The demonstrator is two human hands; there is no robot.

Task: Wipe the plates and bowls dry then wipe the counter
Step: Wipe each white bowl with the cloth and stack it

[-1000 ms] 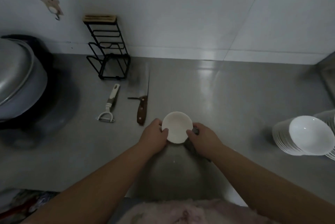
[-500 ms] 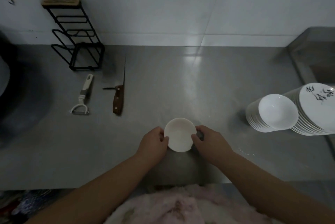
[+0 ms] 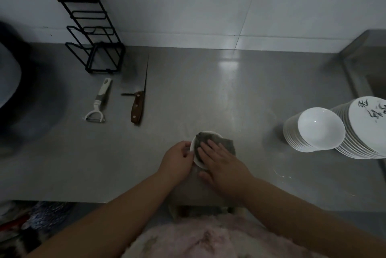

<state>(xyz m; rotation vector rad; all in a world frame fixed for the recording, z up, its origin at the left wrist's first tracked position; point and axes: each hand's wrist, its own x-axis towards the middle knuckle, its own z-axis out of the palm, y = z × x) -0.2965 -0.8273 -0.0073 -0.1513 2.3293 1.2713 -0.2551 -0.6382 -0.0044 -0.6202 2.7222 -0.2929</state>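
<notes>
Head view: left hand grips small bowl rim; right hand flat, pressing grey cloth inside.

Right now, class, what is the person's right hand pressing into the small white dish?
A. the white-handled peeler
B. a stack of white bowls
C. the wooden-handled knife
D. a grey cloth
D: the right hand lies with straight fingers on a grey cloth covering the small white dish, whose rim the left hand grips.

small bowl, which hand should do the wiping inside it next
Right. The right hand already presses the grey cloth flat into the small bowl, while the left hand grips its rim to steady it.
</notes>
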